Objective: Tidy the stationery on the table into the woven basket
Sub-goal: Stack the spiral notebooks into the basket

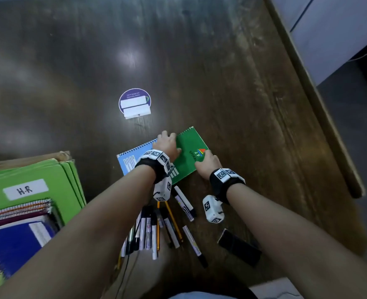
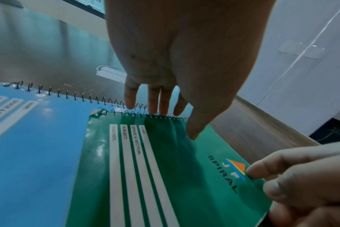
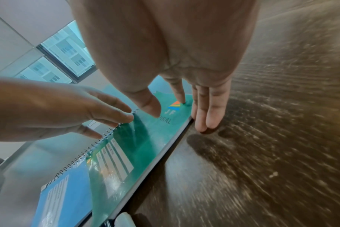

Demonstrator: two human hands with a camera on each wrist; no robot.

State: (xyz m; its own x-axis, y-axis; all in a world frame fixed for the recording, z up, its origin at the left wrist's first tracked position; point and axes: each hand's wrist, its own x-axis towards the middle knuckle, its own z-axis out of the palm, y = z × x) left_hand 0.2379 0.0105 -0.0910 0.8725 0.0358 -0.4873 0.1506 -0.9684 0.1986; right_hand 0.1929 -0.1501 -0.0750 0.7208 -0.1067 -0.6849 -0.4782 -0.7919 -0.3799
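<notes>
**Op A:** Log entry. I have the green notebook [image 1: 189, 157] at centre frame in the head view, lying partly over the blue notebook [image 1: 133, 157] on the table [image 1: 232, 83]. My left hand [image 1: 166, 144] sits at the spiral edge, fingers [image 2: 130, 98] straight and close together on the coils, thumb resting on the cover. My right hand [image 1: 207, 165] has the opposite edge: index fingertip and thumb on the cover by the logo, the other fingers extended down to the tabletop.

**Op B:** Handling?

**Op A:** Judging it light, with a glossy, flexible cover that is probably slick. I'd take it by both long edges, under the page block, so it doesn't sag.

**Op B:** Readable text?

**Op A:** "JF SPIRAL"; fields "SUBJECT", "GRADE & SECTION", "TEACHER". A green folder [image 1: 38, 180] at lower left reads "H.R". Markers and pencils [image 1: 156, 229] lie at lower centre. I can't identify the woven basket.
</notes>
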